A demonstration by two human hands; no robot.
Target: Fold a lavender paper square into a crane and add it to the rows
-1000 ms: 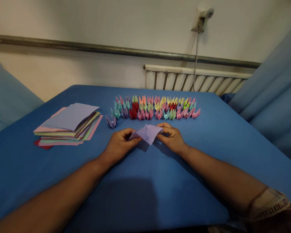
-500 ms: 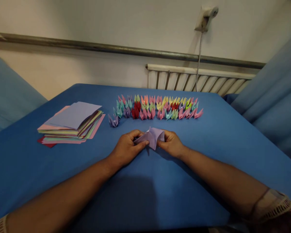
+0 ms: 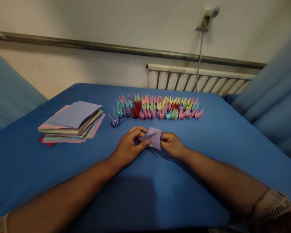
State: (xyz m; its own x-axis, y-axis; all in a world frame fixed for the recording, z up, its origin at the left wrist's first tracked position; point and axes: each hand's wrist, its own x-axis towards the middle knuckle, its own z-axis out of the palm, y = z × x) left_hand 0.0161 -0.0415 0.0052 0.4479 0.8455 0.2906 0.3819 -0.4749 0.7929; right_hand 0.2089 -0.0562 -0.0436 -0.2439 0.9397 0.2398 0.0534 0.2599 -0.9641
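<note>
A partly folded sheet of lilac origami paper (image 3: 154, 138) is held between both hands, above the blue-covered table (image 3: 184, 194). My left hand (image 3: 129, 142) pinches its left side, thumb in front and fingers behind. At the right edge, my right hand (image 3: 172, 144) grips the paper between thumb and curled fingers. The folds form a small squarish shape with a flap standing out to the left. Just beyond my left hand stands a purple paper crane (image 3: 114, 120), apart from the rows of folded cranes (image 3: 151, 113) in many colours.
To the left lies a thick stack of coloured paper (image 3: 75, 115), its top sheet lilac. Blue curtains (image 3: 276, 90) hang at both sides. Behind the table are a metal rail (image 3: 106, 47), a white radiator (image 3: 199, 72) and a wall socket (image 3: 205, 19) with a plugged-in cord.
The lilac paper has gone from spread and opened out to a flatter, more compact square. My right fingers have closed in tighter at its right edge.
</note>
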